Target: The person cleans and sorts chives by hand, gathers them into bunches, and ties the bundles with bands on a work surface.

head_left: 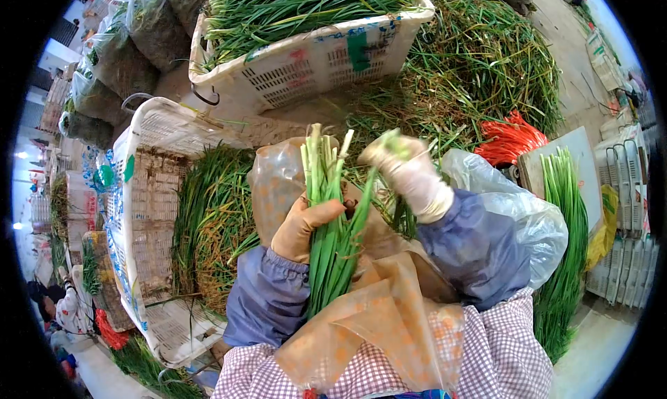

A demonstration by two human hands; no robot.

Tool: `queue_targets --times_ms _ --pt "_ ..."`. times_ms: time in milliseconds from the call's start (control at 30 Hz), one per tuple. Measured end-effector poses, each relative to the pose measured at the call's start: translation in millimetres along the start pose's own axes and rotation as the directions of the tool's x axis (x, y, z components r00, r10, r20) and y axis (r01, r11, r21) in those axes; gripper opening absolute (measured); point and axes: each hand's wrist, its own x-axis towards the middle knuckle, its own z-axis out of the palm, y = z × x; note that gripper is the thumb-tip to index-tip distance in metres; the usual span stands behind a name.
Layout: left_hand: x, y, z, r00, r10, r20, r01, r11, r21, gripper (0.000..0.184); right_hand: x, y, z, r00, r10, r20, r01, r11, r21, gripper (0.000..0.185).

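Observation:
My left hand [306, 222], in a tan glove, is closed around a bunch of garlic chives [330, 242]. Their pale cut ends point up and away, and the green leaves hang down toward my lap. To the right of the bunch, my right hand [403, 159] is raised in a pale glove. Motion smears its fingers, with a bit of green showing at them; whether they grip it I cannot make out. A translucent patterned plastic apron [361, 329] lies over my lap, below both hands.
At left a white crate [149, 239] lies tipped beside loose leaves [215, 225]. Ahead stands a white crate [313, 65] full of chives. A heap of trimmings [479, 58] and red ties [511, 138] lie beyond my right hand. A long chive bundle [563, 246] rests at right.

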Motion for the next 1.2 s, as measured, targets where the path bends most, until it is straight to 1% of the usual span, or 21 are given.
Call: queue_targets --times_ms 33,67,100,167,200,267,300,333,400,467,600,700,767,800,867,900,967,1000,1033,1100,1200 --pt "-2.4 2.0 -6.2 0.997 -0.039 0.063 0.047 0.99 -0.131 0.039 0.0 -31.0 -11.4 0.992 0.123 -0.03 -0.124 0.992 -0.003 0.018" --pt "-3.2 2.9 -12.2 0.989 -0.068 0.133 0.1 0.961 -0.258 0.042 10.2 -25.9 -32.9 0.994 0.016 -0.113 -0.024 0.998 -0.063 0.02" --pt "1.0 0.1 -19.7 0.978 0.035 0.207 0.013 0.974 -0.225 0.049 22.3 -24.4 -52.3 0.971 -0.119 -0.205 0.087 0.983 -0.16 0.018" --pt "3.8 0.8 -21.7 0.955 0.036 0.296 0.048 0.962 -0.27 0.051 39.8 -12.1 -92.8 0.872 -0.36 -0.332 0.284 0.924 -0.256 0.014" --pt "6.4 1.5 -20.7 0.922 0.038 0.386 0.089 0.947 -0.308 0.053 34.5 -20.1 -88.8 0.896 -0.194 -0.4 0.192 0.98 -0.045 0.013" --pt "6.6 1.2 -16.6 0.953 0.012 0.302 0.086 0.947 -0.311 0.046 19.4 -44.2 -65.6 0.974 -0.16 -0.16 0.144 0.984 -0.108 0.014" --pt "9.4 -0.8 -19.2 0.977 -0.037 0.21 0.088 0.967 -0.239 0.043 13.9 -44.7 -51.1 0.998 -0.052 -0.041 0.052 0.999 0.012 0.019" --pt "10.7 -2.0 -20.3 0.991 -0.076 0.111 0.094 0.982 -0.166 0.039 10.7 -48.5 -38.4 0.995 0.079 0.068 -0.077 0.997 -0.024 0.026" --pt "5.7 0.4 -13.1 0.994 -0.055 0.09 0.063 0.995 -0.083 0.04 8.5 -45.6 -10.8 0.949 0.301 0.095 -0.307 0.951 0.045 0.025" --pt "1.6 5.0 -2.7 0.999 0.044 0.031 -0.046 0.998 0.039 0.034 9.7 -31.0 -2.3 0.906 0.371 0.202 -0.393 0.916 0.083 0.021" --pt "-1.5 6.6 -8.7 0.999 0.046 -0.02 -0.046 0.999 -0.002 0.028 5.5 -22.1 -9.7 0.912 0.339 0.231 -0.385 0.901 0.2 0.021" --pt "-0.8 5.2 -7.2 0.997 0.05 -0.054 -0.053 0.998 -0.041 0.032 14.8 -22.2 -44.0 0.978 0.207 0.008 -0.206 0.968 0.142 0.024" --pt "-1.2 7.5 -7.0 0.997 0.052 -0.057 -0.055 0.998 -0.04 0.034 38.1 -9.8 -92.0 0.956 -0.09 -0.278 0.103 0.994 0.032 0.024" --pt "-1.3 8.7 -7.4 0.999 0.039 -0.033 -0.04 0.999 -0.017 0.036 49.7 -1.8 -116.1 0.859 -0.29 -0.422 0.266 0.957 -0.114 0.023" --pt "0.7 10.6 -6.2 0.999 0.036 -0.006 -0.036 0.999 0.009 0.037 51.7 -16.8 -124.8 0.787 -0.189 -0.588 0.259 0.965 0.036 0.021" --pt "2.0 8.2 -5.3 0.997 0.06 -0.044 -0.059 0.998 0.034 0.038 40.1 -38.0 -101.6 0.861 -0.127 -0.493 0.175 0.983 0.051 0.021" --pt "3.4 5.8 4.3 0.993 0.095 -0.074 -0.091 0.994 0.064 0.033 24.0 -47.7 -79.7 0.999 -0.008 -0.047 -0.002 0.98 -0.198 0.016" --pt "3.1 5.8 10.1 0.993 0.092 -0.071 -0.087 0.994 0.066 0.033 19.9 -36.2 -59.2 0.989 -0.119 0.089 0.144 0.917 -0.373 0.015" --pt "2.3 5.8 14.8 0.987 0.123 -0.102 -0.11 0.986 0.122 0.033 9.1 -46.3 -34.9 0.98 0.082 0.183 -0.028 0.959 -0.281 0.016" --pt "1.7 4.7 24.0 0.967 0.19 -0.168 -0.154 0.966 0.208 0.033 -6.7 -42.2 -5.9 0.938 0.24 0.25 -0.179 0.953 -0.245 0.016" --pt "4.8 0.6 18.4 0.955 0.237 -0.176 -0.19 0.95 0.249 0.034 -14.3 -15.2 10.3 0.976 0.173 0.13 -0.153 0.976 -0.154 0.012"
